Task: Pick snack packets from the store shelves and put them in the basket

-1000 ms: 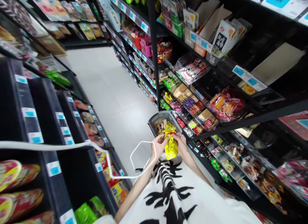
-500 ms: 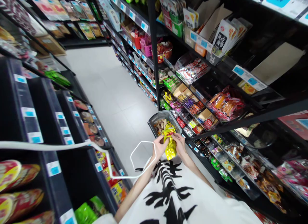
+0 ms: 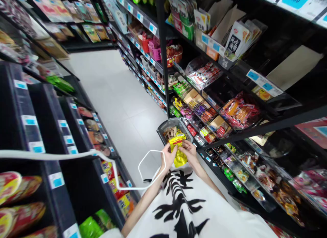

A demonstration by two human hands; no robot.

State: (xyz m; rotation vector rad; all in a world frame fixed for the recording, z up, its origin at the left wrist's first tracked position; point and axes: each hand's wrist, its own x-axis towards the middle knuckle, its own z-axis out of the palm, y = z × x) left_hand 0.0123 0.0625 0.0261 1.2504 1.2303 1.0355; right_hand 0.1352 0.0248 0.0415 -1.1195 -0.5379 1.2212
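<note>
I hold a shiny yellow snack packet (image 3: 178,147) with both hands in front of my waist. My left hand (image 3: 167,157) grips its left side with the fingers curled. From the other side, my right hand (image 3: 189,152) pinches its top right edge. Just beyond the packet a grey plastic basket (image 3: 167,126) with packets in it stands on the floor by the right shelving.
A white tiled aisle (image 3: 114,94) runs ahead between black shelf racks. The right racks (image 3: 230,108) hold many snack packs and boxes; the left racks (image 3: 46,129) hold bagged snacks with blue price tags. A white cable (image 3: 102,158) loops across in front of me.
The packet has been folded or scrunched shorter and raised slightly; my right hand's fingers have shifted onto its top. The basket has not moved.
</note>
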